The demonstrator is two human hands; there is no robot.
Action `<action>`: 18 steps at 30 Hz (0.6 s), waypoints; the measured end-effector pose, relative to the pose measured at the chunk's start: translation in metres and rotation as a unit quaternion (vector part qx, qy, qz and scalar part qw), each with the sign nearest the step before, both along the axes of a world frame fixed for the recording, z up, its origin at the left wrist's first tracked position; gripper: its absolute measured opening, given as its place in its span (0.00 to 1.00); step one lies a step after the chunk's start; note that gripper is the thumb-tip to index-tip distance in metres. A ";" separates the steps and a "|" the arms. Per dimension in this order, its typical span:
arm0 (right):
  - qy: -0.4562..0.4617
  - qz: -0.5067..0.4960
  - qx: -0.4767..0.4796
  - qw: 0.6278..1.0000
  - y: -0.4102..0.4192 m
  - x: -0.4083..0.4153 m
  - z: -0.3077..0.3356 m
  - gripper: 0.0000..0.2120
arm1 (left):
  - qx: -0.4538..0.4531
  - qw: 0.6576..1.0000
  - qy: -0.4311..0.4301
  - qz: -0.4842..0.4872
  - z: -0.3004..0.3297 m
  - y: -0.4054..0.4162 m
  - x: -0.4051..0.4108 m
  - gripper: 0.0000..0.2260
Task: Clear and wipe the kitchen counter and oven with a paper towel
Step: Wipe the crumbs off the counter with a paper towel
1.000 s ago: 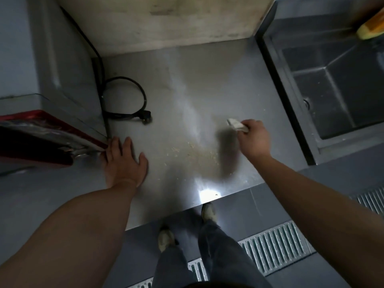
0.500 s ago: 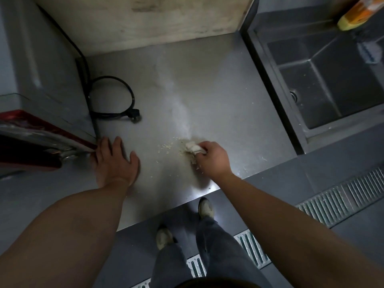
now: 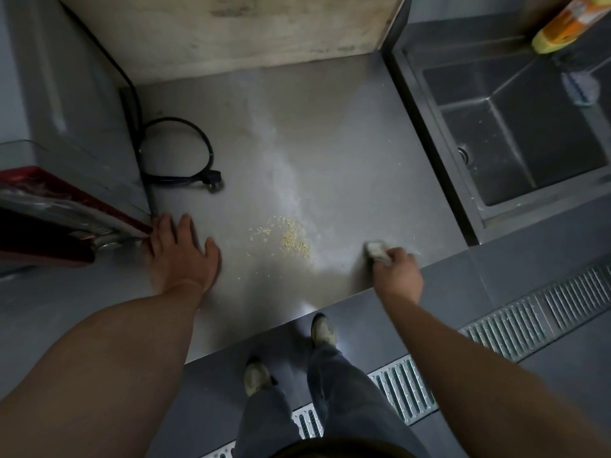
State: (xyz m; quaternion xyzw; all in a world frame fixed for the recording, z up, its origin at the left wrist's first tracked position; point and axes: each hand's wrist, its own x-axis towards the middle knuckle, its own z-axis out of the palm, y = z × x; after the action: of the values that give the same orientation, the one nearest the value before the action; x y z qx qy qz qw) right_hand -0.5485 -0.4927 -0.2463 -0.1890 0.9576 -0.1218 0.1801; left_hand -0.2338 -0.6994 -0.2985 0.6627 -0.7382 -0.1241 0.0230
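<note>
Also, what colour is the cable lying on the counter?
Black; the looped cable shows clearly in the head view.

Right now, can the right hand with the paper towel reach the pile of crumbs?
Probably yes: the right hand holds the paper towel beside the crumbs, with only bare counter between.

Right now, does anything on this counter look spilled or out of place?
Yes. A small pile of pale crumbs lies spilled on the counter, between the left hand and the right hand gripping the paper towel. An unplugged cord lies looped beside the oven.
</note>
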 end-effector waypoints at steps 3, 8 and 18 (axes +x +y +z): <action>-0.037 0.028 -0.029 0.998 -0.022 0.061 -0.002 0.13 | 0.001 1.000 -0.001 0.002 0.000 0.000 0.000 0.31; -0.171 0.013 -0.107 0.979 -0.067 0.113 0.010 0.10 | -0.001 1.000 0.001 0.000 0.000 0.001 0.000 0.31; -0.020 -0.051 -0.171 0.984 -0.089 0.000 0.034 0.09 | 0.007 1.000 -0.005 -0.003 0.001 0.001 0.000 0.32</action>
State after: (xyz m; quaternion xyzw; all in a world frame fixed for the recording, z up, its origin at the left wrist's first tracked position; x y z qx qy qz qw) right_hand -0.5482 -0.5813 -0.2125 -0.1656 0.9272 -0.2966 0.1581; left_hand -0.2335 -0.6983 -0.2971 0.6611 -0.7396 -0.1256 0.0145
